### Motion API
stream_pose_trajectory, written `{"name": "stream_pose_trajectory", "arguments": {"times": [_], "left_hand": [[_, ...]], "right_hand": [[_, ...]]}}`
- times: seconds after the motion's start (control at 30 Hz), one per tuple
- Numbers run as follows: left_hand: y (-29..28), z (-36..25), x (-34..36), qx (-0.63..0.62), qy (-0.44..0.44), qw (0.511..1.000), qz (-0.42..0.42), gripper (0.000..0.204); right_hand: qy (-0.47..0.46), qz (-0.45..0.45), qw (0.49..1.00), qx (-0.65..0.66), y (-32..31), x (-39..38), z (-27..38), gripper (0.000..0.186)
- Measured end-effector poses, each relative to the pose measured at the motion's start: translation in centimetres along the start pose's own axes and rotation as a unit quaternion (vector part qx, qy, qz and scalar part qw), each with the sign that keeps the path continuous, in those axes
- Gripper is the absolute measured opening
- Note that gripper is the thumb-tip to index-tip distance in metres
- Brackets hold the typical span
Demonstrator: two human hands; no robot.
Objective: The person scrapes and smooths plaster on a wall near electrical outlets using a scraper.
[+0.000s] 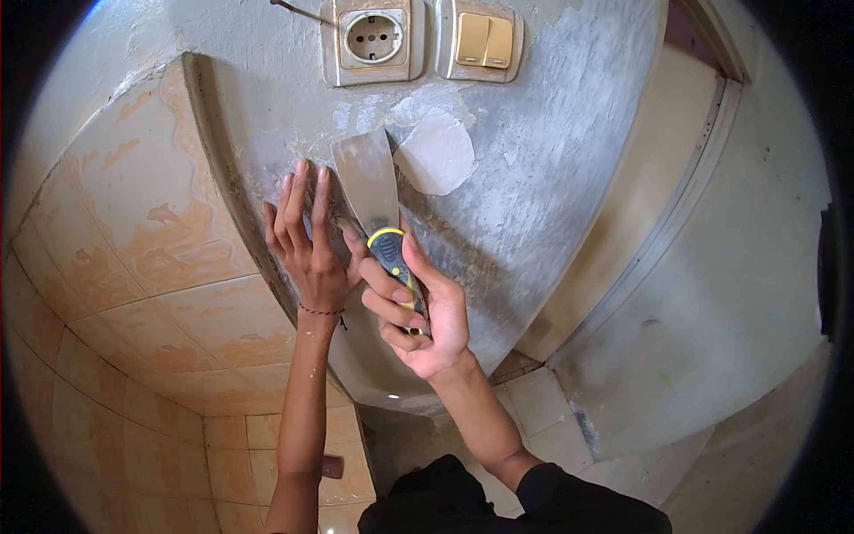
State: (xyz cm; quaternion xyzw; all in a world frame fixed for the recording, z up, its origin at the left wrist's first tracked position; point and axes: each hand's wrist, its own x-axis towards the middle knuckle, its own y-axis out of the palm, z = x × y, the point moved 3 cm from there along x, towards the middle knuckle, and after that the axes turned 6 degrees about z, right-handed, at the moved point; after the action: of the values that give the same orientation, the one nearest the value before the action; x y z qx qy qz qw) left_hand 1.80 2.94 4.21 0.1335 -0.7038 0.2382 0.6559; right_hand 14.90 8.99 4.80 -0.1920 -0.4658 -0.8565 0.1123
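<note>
My right hand (pixel 422 307) is wrapped round the dark grey and yellow handle of a putty knife (pixel 369 182). The wide metal blade points up and lies close to the grey wall (pixel 551 133); whether its edge touches I cannot tell. Just right of the blade is a round whitish patch (pixel 438 153) with an uneven edge. My left hand (pixel 311 240) rests against the wall left of the blade, fingers stretched upward, holding nothing. A thin braided bracelet (pixel 322 311) circles my left wrist.
Above the blade are a wall socket (pixel 372 37) and a double light switch (pixel 484 41). A nail-like rod (pixel 298 11) sticks out left of the socket. Orange-patterned tiles (pixel 151 214) border the wall on the left. A door frame (pixel 663 231) stands on the right, above floor tiles (pixel 560 440).
</note>
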Motion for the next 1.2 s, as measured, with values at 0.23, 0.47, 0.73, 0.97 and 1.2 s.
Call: {"name": "stream_pose_trajectory", "arguments": {"times": [0.23, 0.47, 0.73, 0.97, 1.2], "left_hand": [[-0.1, 0.1, 0.0, -0.002, 0.001, 1.0, -0.002, 0.062], [-0.3, 0.2, -0.1, -0.001, 0.0, 1.0, 0.001, 0.063], [-0.5, 0.2, 0.0, -0.016, 0.0, 1.0, 0.001, 0.065], [-0.1, 0.2, -0.1, -0.017, 0.0, 1.0, -0.009, 0.066], [-0.2, -0.1, 0.0, -0.02, -0.002, 1.0, -0.006, 0.065]], "right_hand": [[-0.014, -0.005, 1.0, -0.015, 0.0, 0.5, 0.4, 0.045], [-0.013, 0.003, 1.0, -0.009, 0.1, 0.2, 0.0, 0.045], [-0.026, -0.022, 0.998, 0.045, -0.3, -0.5, 0.1, 0.037], [-0.019, 0.001, 0.997, 0.081, -0.2, -0.6, 0.4, 0.027], [-0.015, 0.025, 0.996, 0.087, 0.1, -0.2, 0.8, 0.025]]}}
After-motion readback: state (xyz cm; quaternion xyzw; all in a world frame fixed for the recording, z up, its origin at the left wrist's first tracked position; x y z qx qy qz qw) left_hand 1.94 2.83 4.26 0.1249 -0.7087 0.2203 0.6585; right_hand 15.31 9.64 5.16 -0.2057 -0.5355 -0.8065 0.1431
